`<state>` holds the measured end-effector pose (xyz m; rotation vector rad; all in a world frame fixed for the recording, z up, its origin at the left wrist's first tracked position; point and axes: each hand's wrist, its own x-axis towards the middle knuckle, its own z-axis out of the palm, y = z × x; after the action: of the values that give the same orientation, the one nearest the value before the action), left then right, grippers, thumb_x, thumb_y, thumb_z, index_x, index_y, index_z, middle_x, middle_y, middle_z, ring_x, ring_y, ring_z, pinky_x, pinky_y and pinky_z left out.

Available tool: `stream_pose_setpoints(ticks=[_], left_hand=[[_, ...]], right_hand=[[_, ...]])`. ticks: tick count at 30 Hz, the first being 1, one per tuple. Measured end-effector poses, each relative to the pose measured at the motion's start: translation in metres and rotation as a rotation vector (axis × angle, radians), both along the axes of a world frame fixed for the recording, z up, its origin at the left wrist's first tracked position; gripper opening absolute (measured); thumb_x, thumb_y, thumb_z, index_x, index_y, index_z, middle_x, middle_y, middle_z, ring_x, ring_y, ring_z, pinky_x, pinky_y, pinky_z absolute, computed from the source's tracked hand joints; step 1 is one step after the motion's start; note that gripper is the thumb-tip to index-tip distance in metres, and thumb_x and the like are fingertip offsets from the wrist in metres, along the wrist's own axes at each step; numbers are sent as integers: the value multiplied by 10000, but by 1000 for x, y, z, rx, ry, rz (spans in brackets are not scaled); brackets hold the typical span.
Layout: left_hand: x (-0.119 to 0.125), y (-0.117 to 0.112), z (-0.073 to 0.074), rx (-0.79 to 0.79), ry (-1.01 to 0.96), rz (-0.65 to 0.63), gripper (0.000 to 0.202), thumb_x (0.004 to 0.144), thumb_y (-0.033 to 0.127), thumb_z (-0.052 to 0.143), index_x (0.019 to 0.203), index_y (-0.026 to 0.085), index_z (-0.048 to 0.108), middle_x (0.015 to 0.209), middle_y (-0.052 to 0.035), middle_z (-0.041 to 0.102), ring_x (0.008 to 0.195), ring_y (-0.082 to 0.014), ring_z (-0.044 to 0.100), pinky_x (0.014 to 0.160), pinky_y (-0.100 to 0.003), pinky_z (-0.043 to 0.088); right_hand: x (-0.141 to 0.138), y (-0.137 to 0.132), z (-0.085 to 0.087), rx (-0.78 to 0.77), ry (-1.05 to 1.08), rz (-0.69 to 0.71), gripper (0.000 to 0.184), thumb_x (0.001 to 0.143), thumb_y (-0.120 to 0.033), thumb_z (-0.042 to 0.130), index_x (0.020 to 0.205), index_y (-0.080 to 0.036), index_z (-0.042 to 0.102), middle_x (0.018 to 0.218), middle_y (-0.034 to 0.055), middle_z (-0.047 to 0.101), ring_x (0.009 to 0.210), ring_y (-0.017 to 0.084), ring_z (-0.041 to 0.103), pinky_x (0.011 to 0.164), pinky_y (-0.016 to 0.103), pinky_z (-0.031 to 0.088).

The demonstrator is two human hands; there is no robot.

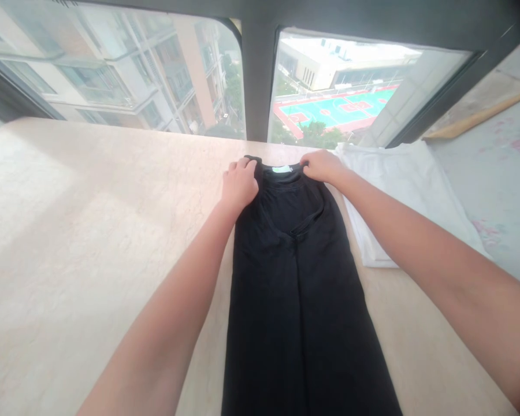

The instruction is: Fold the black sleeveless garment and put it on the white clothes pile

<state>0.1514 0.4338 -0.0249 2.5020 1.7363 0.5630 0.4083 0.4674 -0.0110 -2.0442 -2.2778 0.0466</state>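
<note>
A pair of black trousers (268, 289) lies lengthwise on the pale surface, waist end toward the window. A small light label (282, 169) shows inside the back of the waistband, and the front edge sags open in a V. My left hand (241, 180) is closed on the left corner of the waistband, its thumb bent toward the cloth. At the opposite corner, my right hand (321, 166) pinches the waistband between thumb and fingers. The trousers' lower end runs out of view at the bottom.
Folded white cloth (398, 190) lies right of the trousers, partly under my right forearm. The pale marble-like ledge (91, 242) extends to the left. A dark window frame (256, 75) bounds the far edge, and a floral-patterned panel (507, 173) stands at the right.
</note>
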Motion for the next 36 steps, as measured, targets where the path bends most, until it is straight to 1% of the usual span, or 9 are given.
stream_pose_setpoints(ticks=[4,7,10,13,21,25,29,33,36], left_hand=[[5,14,-4,31,83,-147,455,909,141,370,1289,237,602,1404,-122,515,1304,-323,423,1023,-519,382],[5,16,-12,37,72,-142,429,943,210,361,1308,228,586,1417,-124,499,1299,-313,435,1026,-501,378],[3,16,-17,33,58,-128,435,959,251,346,1335,222,564,1416,-121,507,1284,-312,453,1032,-501,374],[3,15,-18,46,56,-130,437,956,251,347,1329,220,571,1409,-114,518,1271,-308,466,1029,-496,378],[3,15,-18,44,46,-121,441,948,248,347,1322,226,579,1396,-118,518,1263,-317,466,1021,-510,381],[4,12,-11,53,50,-97,418,938,228,365,1283,208,600,1362,-141,527,1242,-332,475,1015,-518,381],[21,-14,8,74,99,-82,353,923,186,381,1169,162,632,1226,-180,590,1158,-340,537,960,-490,417],[50,-65,21,-156,119,-240,245,929,327,451,1010,205,647,911,-94,677,846,-277,650,754,-398,490],[63,-95,20,-296,92,-367,180,866,384,565,940,235,634,852,-44,690,777,-243,660,669,-339,487]], right_hand=[[7,12,-1,44,54,-37,293,823,-255,498,917,-166,760,971,120,738,904,273,636,805,349,483],[10,10,0,60,125,-36,315,825,-232,477,947,-147,754,971,123,733,895,269,628,813,347,475],[10,2,-1,12,178,45,363,746,-184,536,1048,-191,738,1006,71,727,903,243,631,814,320,466],[10,-2,0,-27,171,87,382,686,-157,577,1032,-207,732,984,50,723,892,229,631,794,304,460],[15,-6,-6,93,371,-208,319,790,-200,527,1071,-149,667,1011,108,709,895,240,623,793,324,479],[15,-11,-17,142,308,-244,312,840,-237,487,1101,-183,650,1042,119,700,952,276,610,824,372,481],[12,-14,-23,121,206,-224,317,866,-255,475,1134,-201,635,1073,137,685,983,310,606,832,411,482],[9,-16,-28,131,165,-203,325,897,-266,457,1174,-198,613,1127,156,665,1010,319,602,852,430,481],[7,-17,-31,146,169,-209,340,911,-280,447,1199,-184,600,1163,171,651,1030,322,597,868,437,480]])
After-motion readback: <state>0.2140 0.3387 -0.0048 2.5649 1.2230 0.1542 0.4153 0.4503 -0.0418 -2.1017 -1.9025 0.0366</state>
